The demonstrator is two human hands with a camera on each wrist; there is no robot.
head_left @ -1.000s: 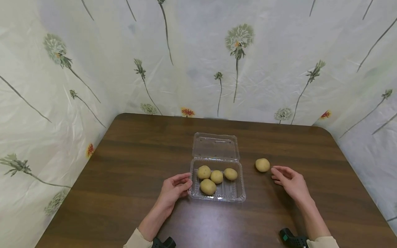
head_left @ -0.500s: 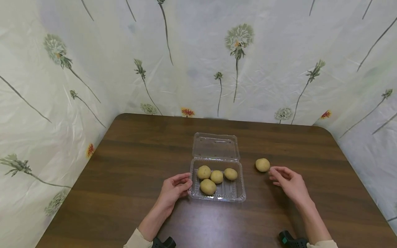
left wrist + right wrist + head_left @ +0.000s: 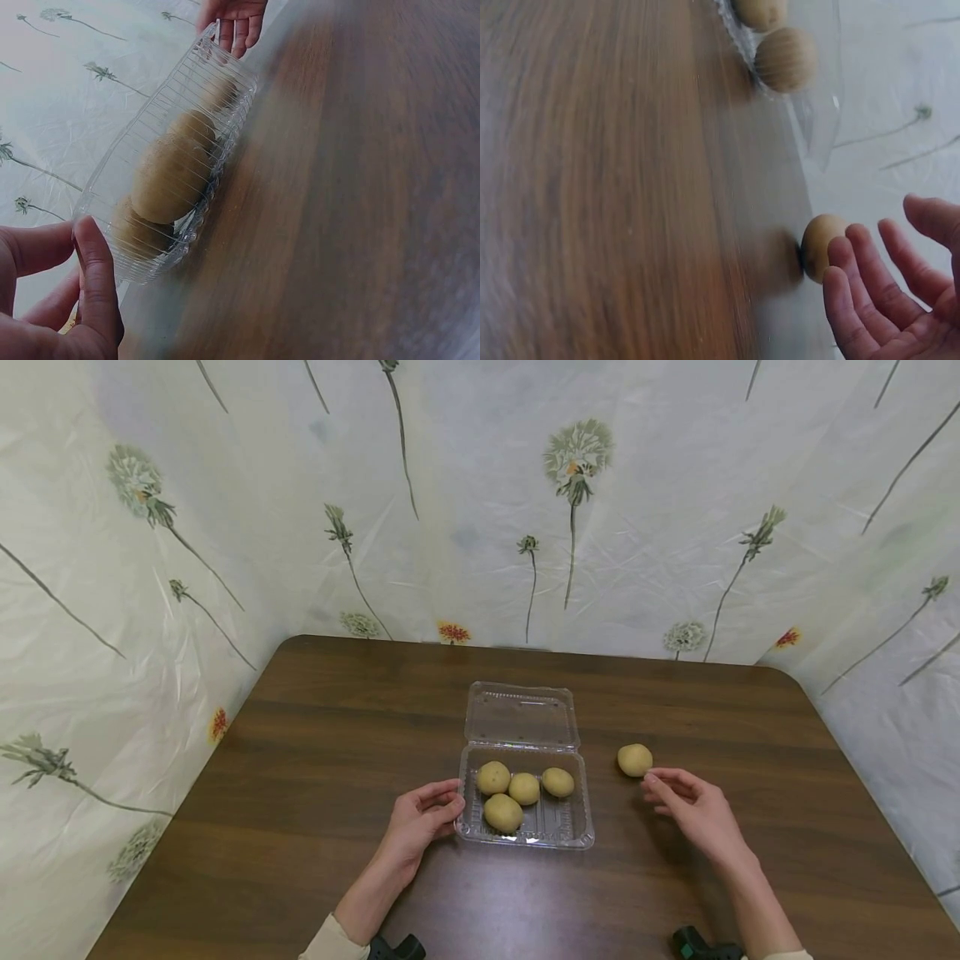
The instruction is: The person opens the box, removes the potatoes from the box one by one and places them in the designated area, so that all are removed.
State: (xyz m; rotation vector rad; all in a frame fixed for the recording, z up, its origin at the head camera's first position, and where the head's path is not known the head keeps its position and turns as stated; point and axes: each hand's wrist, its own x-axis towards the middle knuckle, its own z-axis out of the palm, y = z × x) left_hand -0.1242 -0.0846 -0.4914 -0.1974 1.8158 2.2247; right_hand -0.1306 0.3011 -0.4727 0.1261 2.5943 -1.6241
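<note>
Leftward and slightly toward the person, the right hand (image 3: 693, 810) is being moved, its fingertips being brought nearer to the loose potato (image 3: 634, 760) than a second ago, while no shift is being seen in the left hand (image 3: 423, 814) or the box (image 3: 562, 827). No hold is being taken by the right hand: its fingers are being held loosely bent, with the thumb being spread apart from them in the right wrist view. Whether the loose potato is being touched cannot be told, as part of it is being covered by the fingertips there. That potato is being supported by the table (image 3: 337, 735), to the right of the box and well apart from it. By the left hand, the box's left wall is being pinched between thumb and fingers. The box is being borne by the table, and its clear lid (image 3: 522, 717) is being left folded back beyond the far edge. Inside, four potatoes (image 3: 503, 813) are being contained: three are being ranged in a row from left to right, and the fourth is being placed in front of the left and middle ones. Ribbed floor is being exposed at the box's right front. Beyond the table, a flowered cloth (image 3: 480, 552) is being displayed. At each wrist, a black device (image 3: 397, 948) is being worn near a pale sleeve (image 3: 336, 939).
</note>
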